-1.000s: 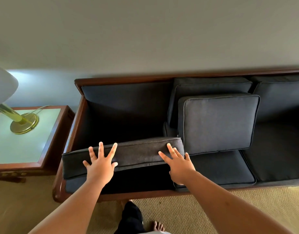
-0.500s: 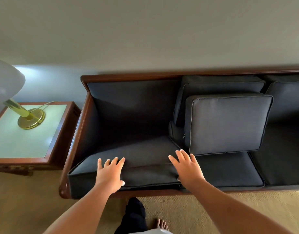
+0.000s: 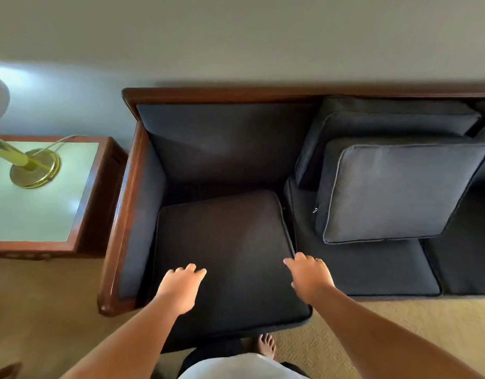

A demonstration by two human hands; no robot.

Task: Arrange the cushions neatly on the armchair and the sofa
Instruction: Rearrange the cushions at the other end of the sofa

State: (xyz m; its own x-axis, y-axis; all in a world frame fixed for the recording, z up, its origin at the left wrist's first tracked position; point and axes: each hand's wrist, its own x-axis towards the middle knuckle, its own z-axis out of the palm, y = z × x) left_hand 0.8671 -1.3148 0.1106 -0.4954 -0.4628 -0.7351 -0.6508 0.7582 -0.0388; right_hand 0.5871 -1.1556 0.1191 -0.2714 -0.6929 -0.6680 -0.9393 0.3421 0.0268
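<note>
Seat cushion (image 3: pixel 222 250) lay under both hands, near edge overhanging the sofa (image 3: pixel 123 214) frame, with a gap beyond the fingertips. Left hand (image 3: pixel 181 285) pressed on top, fingers together and bent. Right hand (image 3: pixel 309 277) was bent at the cushion's right edge (gripping or pressing, couldn't tell). It needed an even, straight push back.

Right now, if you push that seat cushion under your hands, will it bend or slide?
Probably slides as one stiff slab: the seat cushion lies flat though its front overhangs the sofa. Likely fairly light: the left hand and right hand sit on it with loosely bent fingers. Cloth on cloth may drag.
</note>
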